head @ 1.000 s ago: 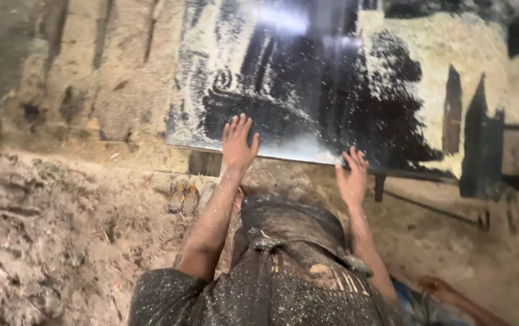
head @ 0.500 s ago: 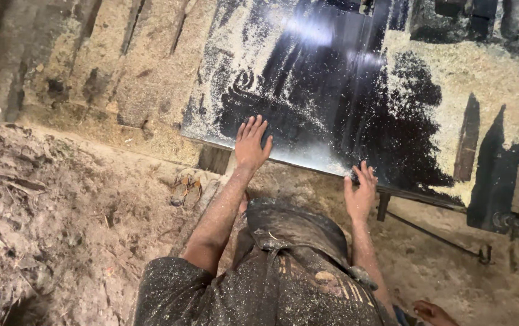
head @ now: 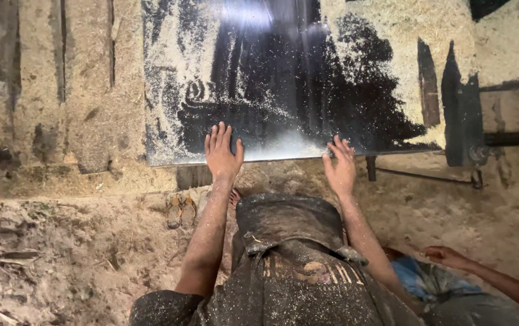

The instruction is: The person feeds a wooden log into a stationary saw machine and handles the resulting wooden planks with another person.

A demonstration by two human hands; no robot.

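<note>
Dark, glossy sheet metal (head: 295, 78) fills the upper middle of the view, lying flat like a table top, its surface streaked and dusted with pale sawdust (head: 404, 36) that lies thickest toward the far right. Both of the person's hands rest on its near edge. Their left hand (head: 222, 151) lies palm down with the fingers spread wide and pointing away, the whole palm pressed flat on the sheet just inside the edge; the forearm runs straight back from it, speckled with dust, toward a sawdust-covered sleeve at the bottom of the frame. Their right hand (head: 340, 164) sits further right along the same edge, also open, fingers a little closer together and tilted slightly leftward, the heel of the hand at the rim; neither hand grips anything. Between the arms, the person's dusty dark trousers (head: 289, 241) show below the edge. A pair of worn sandals (head: 181, 210) lies on the sawdust-strewn ground just left of the left forearm. Wooden planks (head: 60, 90) stretch to the left of the sheet. At lower right, another person's hand (head: 446, 255) and arm reach in above blue cloth (head: 428, 281), well apart from the sheet.
</note>
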